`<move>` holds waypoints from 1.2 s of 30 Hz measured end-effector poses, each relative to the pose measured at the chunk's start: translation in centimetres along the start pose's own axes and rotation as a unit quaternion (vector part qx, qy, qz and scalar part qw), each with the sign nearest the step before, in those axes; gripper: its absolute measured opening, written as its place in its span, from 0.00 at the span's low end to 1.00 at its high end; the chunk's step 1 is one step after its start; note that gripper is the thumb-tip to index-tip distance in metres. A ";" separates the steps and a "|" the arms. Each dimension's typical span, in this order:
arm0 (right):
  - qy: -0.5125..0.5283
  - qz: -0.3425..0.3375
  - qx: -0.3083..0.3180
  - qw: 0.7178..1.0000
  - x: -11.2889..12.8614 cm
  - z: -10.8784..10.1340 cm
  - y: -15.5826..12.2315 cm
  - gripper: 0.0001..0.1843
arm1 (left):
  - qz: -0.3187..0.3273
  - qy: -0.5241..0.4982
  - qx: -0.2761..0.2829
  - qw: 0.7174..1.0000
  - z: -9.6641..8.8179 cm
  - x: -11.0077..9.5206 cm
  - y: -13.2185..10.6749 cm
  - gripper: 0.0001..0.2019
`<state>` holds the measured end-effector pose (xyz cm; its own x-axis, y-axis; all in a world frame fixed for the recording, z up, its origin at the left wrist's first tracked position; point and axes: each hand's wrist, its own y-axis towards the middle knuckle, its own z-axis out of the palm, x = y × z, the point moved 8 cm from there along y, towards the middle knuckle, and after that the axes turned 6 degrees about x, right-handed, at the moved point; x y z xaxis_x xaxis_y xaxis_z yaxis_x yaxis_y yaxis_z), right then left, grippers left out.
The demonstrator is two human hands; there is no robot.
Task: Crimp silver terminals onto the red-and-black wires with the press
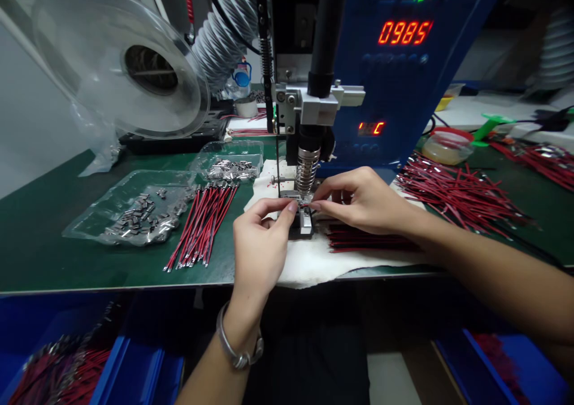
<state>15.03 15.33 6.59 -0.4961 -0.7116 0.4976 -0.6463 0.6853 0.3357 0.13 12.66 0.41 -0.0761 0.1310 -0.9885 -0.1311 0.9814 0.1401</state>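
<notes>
L hand [260,243] and R hand [363,201] meet fingertip to fingertip over a small grey metal fixture block [305,222], which sits on a white cloth pad [309,264] directly under the coiled metal spring tip of the machine head [308,170]. R thumb + forefinger are pinched together on a thin red-and-black wire piece [307,204]. Its long axis runs approx left-right, free end pointing left onto the block, the rest trailing back under the R palm. L forefinger is stretched out w/ its tip at the block's top, touching or just beside the wire end, other fingers curled. Can't tell whether L actually pinches anything. So the wire lies just left of the R grip, and both hands are abt equally near the block.

Around: neat bundle of red-and-black wires [201,225] left of the pad, clear plastic tray of small metal terminals [134,213] beyond it, loose heap of red wires [452,192] on the right, blue control box w/ red digits [405,32] behind, all on a green table mat [45,243]. Silver bracelet [237,348] on L wrist
</notes>
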 end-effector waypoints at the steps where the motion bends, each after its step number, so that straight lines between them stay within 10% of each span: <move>1: 0.001 0.009 -0.003 1.000 0.0 0.0 0.0 0.09 | 0.004 0.000 -0.002 1.000 0.0 0.0 0.0 0.11; 36: 0.015 0.100 -0.034 0.994 -0.2 0.3 -0.6 0.09 | 0.002 -0.045 -0.043 0.998 -0.6 -0.1 0.0 0.09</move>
<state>15.34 15.03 6.09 -0.5924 -0.5557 0.5834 -0.4954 0.8222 0.2801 -0.45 12.58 0.56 0.0118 0.1506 -0.9885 -0.2163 0.9656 0.1446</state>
